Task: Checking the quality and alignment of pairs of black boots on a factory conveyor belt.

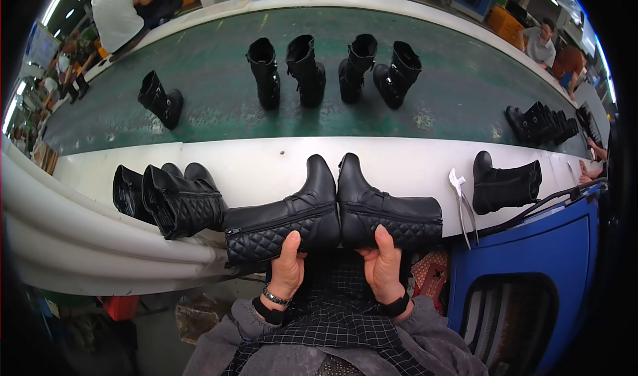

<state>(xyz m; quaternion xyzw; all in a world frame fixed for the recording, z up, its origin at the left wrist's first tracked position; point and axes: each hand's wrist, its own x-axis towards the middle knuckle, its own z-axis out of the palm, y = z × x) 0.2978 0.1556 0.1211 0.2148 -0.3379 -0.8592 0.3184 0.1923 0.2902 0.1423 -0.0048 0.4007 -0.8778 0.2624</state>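
Note:
Two black boots lie sole to sole over the near edge of a white bench (392, 149), toes pointing away from me. The left boot (266, 220) has a long side zipper and a quilted shaft, and my left hand (288, 268) grips it from below, thumb on the quilting. My right hand (383, 266) holds the matching right boot (392, 211) the same way. Their heels meet or nearly meet in the middle. The fingers under both boots are mostly hidden.
More black boots (183, 200) lie at the left of the bench. On the right are metal pincers (463, 203), another boot (506, 182) and a blue machine (531, 243). Several boots stand on a green conveyor belt (212, 77) beyond. Other people (119, 17) sit along the far side.

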